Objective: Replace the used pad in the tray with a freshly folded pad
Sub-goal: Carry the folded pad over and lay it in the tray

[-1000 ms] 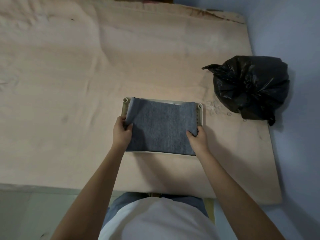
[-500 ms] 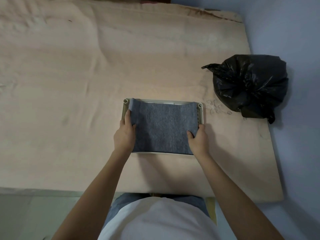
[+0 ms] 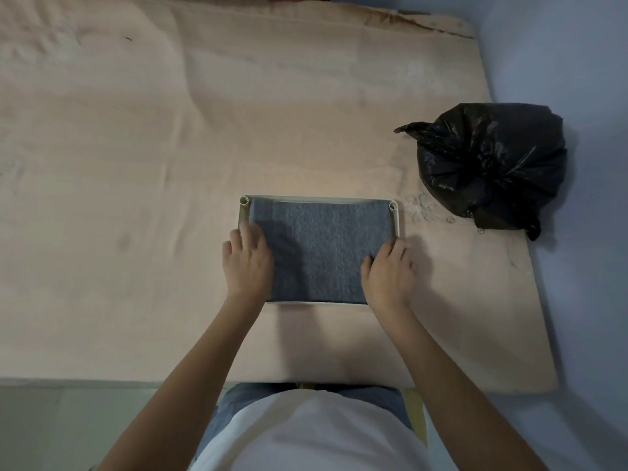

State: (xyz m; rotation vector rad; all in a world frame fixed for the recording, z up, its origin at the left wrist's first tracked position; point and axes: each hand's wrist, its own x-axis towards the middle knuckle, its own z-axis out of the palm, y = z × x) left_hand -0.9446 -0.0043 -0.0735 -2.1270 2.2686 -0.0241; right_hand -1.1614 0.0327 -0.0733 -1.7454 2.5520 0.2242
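On the mattress [image 3: 170, 164], a grey pad [image 3: 319, 246] lies in the tray [image 3: 397, 220]; left hand [image 3: 247, 263] and right hand [image 3: 389, 270] press flat-fingered at 9 and 3 o'clock. Smoothing outward should seat its edges evenly.

Matt grey cloth pad [image 3: 323, 246], smooth plastic tray [image 3: 396, 219], glossy black bag [image 3: 492, 161]

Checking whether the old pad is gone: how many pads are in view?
1. The grey-blue pad lies in the tray, a hand at each end. Another could be hidden beneath it or inside the black bag.
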